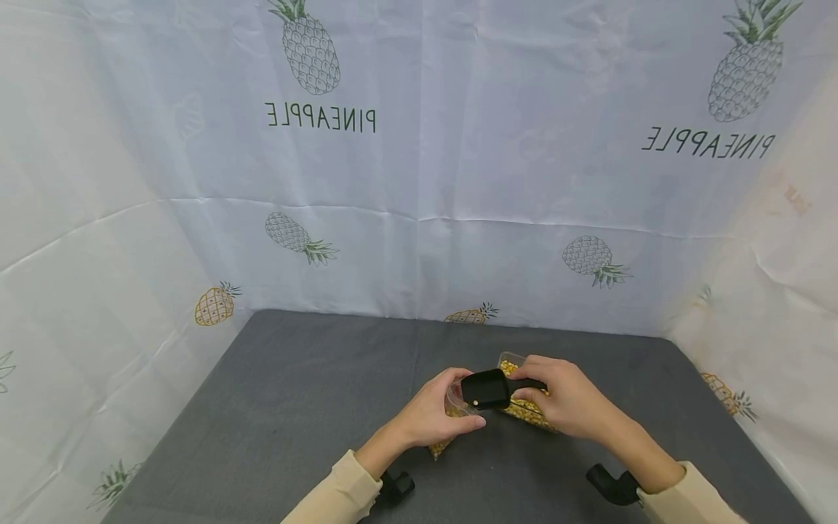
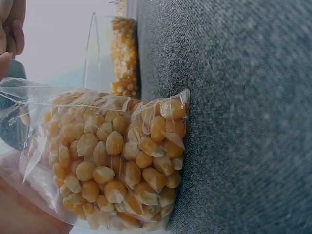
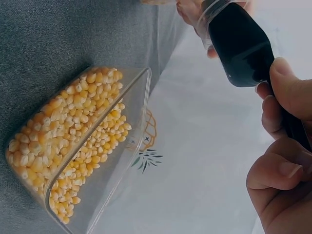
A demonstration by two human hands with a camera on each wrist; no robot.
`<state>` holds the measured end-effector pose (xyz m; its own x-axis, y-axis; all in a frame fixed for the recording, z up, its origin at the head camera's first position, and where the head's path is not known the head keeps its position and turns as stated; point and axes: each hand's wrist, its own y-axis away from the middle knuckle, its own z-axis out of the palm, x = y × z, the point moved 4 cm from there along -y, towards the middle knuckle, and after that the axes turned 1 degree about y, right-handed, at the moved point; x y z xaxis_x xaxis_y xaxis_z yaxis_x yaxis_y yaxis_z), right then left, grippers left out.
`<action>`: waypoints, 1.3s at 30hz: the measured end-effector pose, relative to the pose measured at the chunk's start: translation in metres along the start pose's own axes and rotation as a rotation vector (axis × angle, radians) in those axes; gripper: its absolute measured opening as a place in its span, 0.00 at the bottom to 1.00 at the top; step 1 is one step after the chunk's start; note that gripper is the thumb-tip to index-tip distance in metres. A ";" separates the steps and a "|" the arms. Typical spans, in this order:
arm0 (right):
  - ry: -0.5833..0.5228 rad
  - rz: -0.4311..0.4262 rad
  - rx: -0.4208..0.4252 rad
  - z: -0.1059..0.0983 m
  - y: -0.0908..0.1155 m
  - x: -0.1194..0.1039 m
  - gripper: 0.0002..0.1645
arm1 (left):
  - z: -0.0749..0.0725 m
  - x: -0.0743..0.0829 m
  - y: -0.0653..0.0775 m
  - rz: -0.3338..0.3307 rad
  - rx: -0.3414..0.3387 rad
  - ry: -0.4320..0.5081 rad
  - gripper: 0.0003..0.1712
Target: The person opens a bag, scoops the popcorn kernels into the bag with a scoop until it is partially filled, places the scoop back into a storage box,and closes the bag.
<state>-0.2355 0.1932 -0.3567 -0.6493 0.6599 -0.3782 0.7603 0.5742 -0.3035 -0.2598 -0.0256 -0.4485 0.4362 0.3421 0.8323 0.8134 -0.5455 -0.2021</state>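
Note:
My right hand (image 1: 556, 393) grips the handle of a black scoop (image 1: 485, 389), whose head reaches the mouth of a clear plastic bag (image 2: 112, 161). A corn kernel (image 1: 476, 402) shows on the scoop. With thumb and fingers, my left hand (image 1: 435, 411) holds the bag's upper part around its opening. Corn kernels fill the lower part of the bag, and its bottom rests on the grey cloth. Beneath and behind the right hand stands a clear rectangular container (image 3: 146, 97) with corn kernels (image 3: 63, 131) inside. The right wrist view shows the scoop's underside, so its contents are hidden there.
A grey cloth (image 1: 314, 393) covers the table. White curtains (image 1: 419, 160) printed with pineapples hang behind and at both sides. Black curved wrist mounts (image 1: 613, 485) sit by the sleeves, close above the table.

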 end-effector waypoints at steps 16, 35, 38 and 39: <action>-0.200 0.105 0.076 0.004 0.020 0.021 0.12 | 0.001 0.000 -0.001 0.003 0.003 0.021 0.38; -0.121 0.449 0.189 0.011 0.068 0.071 0.21 | -0.004 -0.004 -0.004 0.044 -0.065 0.090 0.42; -0.083 0.459 0.226 0.013 0.072 0.076 0.22 | -0.006 -0.004 -0.004 0.049 -0.103 0.120 0.44; -0.067 0.458 0.240 0.013 0.072 0.077 0.21 | -0.007 -0.005 -0.003 0.050 -0.118 0.139 0.45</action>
<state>-0.2301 0.2790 -0.4194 -0.2523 0.7805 -0.5720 0.9539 0.1014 -0.2824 -0.2673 -0.0304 -0.4484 0.4112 0.2081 0.8875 0.7374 -0.6482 -0.1897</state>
